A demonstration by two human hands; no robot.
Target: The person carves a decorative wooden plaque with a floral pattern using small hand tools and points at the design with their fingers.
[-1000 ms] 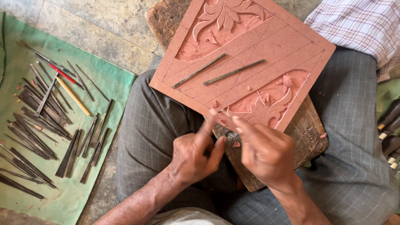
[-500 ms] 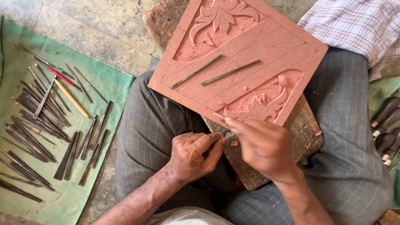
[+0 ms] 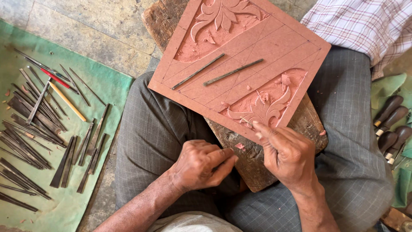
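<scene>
Steel chisels (image 3: 216, 72) lie across the slab (image 3: 274, 47), beyond both hands (image 3: 244, 161).

Matt reddish stone slab (image 3: 257, 51); rough wooden block (image 3: 274, 150); dull metal chisels (image 3: 34, 124)

Metal chisels (image 3: 38, 129) lie spread on a green cloth (image 3: 111, 90).
</scene>
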